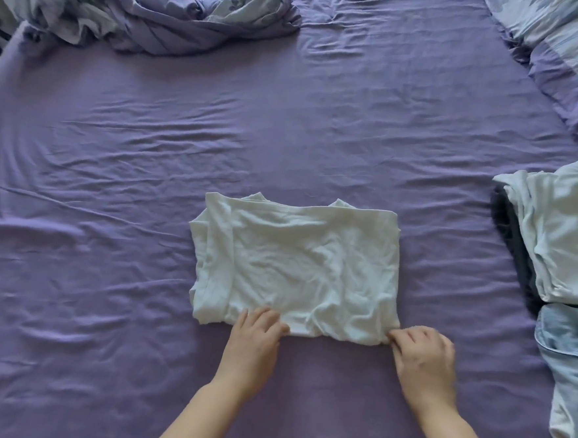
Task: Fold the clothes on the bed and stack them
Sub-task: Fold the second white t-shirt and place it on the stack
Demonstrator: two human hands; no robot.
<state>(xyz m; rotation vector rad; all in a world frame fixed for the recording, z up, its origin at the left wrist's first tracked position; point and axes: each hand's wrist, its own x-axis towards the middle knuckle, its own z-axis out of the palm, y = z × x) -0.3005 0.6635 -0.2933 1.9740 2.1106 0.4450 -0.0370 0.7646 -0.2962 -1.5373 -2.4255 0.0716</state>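
A white garment [296,270] is lying flat in the lower middle of the frame on the purple bed sheet [286,133], already folded into a rectangle whose long axis is running left to right across the picture. Its near edge is facing the person, and both hands are meeting it there. The left hand [255,339] is resting over that edge left of its middle, fingers curling onto the cloth; this grip looks like a pinch on the hem, though the fingertips are partly hidden. The right hand [423,354] is pinching the garment's lower right corner, fingers bunched. Both forearms are reaching in from the bottom of the frame, roughly parallel, wrists low to the bed. The fabric is lying straight ahead of both hands, so the next fold likely calls for lifting this near edge and carrying it away toward the far edge; the right hand sits at the corner, the left further in. At the right edge of the frame another white garment [560,234] is sitting over something dark, with pale denim [566,337] just below it. A crumpled duvet [151,14] is bunching at the upper left, a pillow [566,43] at the upper right
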